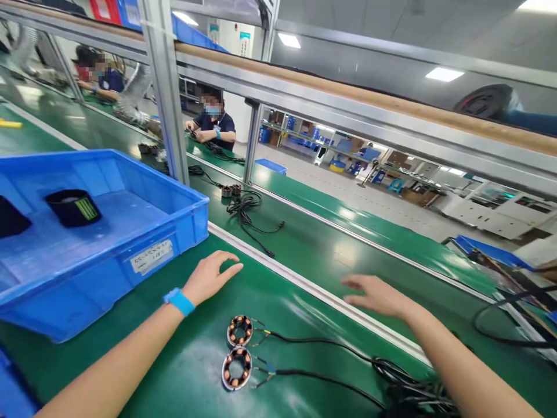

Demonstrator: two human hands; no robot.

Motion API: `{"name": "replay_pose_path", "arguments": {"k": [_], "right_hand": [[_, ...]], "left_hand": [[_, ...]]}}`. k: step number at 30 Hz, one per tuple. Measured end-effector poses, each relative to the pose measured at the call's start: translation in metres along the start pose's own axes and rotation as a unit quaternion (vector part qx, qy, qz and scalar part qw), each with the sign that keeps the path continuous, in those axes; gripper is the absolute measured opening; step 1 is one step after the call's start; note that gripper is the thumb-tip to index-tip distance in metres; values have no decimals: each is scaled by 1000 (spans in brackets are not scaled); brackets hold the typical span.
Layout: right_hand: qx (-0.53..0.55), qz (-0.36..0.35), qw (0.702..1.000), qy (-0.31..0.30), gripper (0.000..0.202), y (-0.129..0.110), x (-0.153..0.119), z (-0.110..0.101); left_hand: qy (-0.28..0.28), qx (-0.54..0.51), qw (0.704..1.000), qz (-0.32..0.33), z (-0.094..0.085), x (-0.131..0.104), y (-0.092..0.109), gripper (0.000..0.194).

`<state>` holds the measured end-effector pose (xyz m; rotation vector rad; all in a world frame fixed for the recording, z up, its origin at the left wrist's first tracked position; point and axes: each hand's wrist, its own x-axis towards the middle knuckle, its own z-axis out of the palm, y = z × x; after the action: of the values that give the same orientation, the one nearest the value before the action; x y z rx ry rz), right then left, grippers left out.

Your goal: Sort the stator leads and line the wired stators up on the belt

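Note:
My left hand [213,276], with a blue band at its wrist, hovers over the green bench, thumb and fingers apart and nothing between them. To the right, my right hand [376,295] is raised near the white rail, its fingers parted and holding nothing. Below and between the hands lie two motor stators with copper windings, an upper stator [239,331] and a lower stator [237,368], touching each other. Black cables [322,341] run from them to a coiled bundle [409,389], partly hidden by my right forearm.
A blue bin [169,200] at left holds black bands [73,208]. Past the white rail [278,267], a green conveyor [313,244] carries more stators [230,190] and a coiled black cable [246,209]. A metal post [163,93] rises beside the bin. A co-worker [215,119] sits across.

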<state>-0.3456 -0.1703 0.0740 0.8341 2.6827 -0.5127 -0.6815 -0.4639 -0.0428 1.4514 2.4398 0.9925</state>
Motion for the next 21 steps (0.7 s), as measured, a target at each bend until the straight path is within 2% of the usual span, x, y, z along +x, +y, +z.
{"name": "replay_pose_path", "arguments": {"k": [2, 5, 7, 9, 12, 15, 18, 21], "right_hand": [[-6, -37, 999, 38, 52, -69, 59, -6], [13, -35, 995, 89, 62, -160, 152, -3], [36, -17, 992, 119, 70, -203, 208, 2], [62, 8, 989, 137, 77, -232, 256, 8], [87, 26, 985, 144, 82, -260, 309, 18], [83, 19, 987, 134, 76, -273, 344, 31], [54, 25, 991, 121, 63, -270, 360, 42], [16, 26, 993, 118, 35, -248, 354, 47]], "left_hand": [[-5, 30, 999, -23, 13, 9, -13, 52], [-34, 69, 997, -18, 29, 3, -24, 53], [-52, 90, 995, -9, 34, -4, -25, 61], [-68, 106, 992, -9, 36, -7, -24, 64], [-94, 122, 988, -20, 36, -6, -19, 68], [-123, 125, 984, -28, 34, -4, -16, 73], [-148, 116, 982, -31, 30, -4, -13, 75], [-158, 105, 981, -34, 28, -5, -11, 76]]}}
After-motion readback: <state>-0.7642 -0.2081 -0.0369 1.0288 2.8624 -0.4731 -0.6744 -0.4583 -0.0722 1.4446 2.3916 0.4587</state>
